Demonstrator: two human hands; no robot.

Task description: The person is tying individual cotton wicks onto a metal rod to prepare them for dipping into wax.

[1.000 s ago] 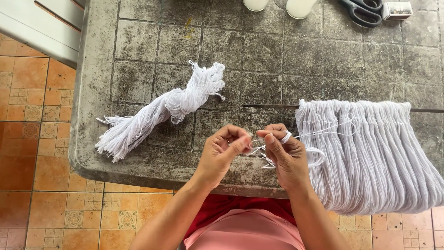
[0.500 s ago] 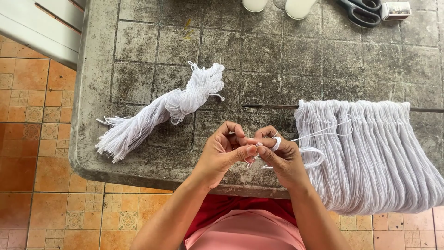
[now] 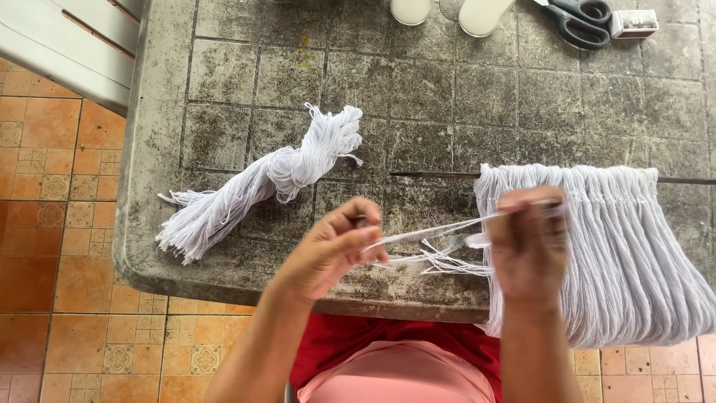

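Spanning the whole view, a grey tiled bench (image 3: pixel 246 67) carries everything. A fringe of white yarn (image 3: pixel 634 246) hung on a thin rod (image 3: pixel 432 174) drapes over the near edge at the right; a twisted yarn bundle (image 3: pixel 253 183) lies toward the left edge. White strands (image 3: pixel 425 239) are pulled taut between the left hand (image 3: pixel 335 250), fingers pinched on them, and the blurred right hand (image 3: pixel 529 242), apparently closed on them. Even tension is judged best. Two white cups (image 3: pixel 485 11) at the far edge have unseen contents; scissors (image 3: pixel 578 19) lie beside them.
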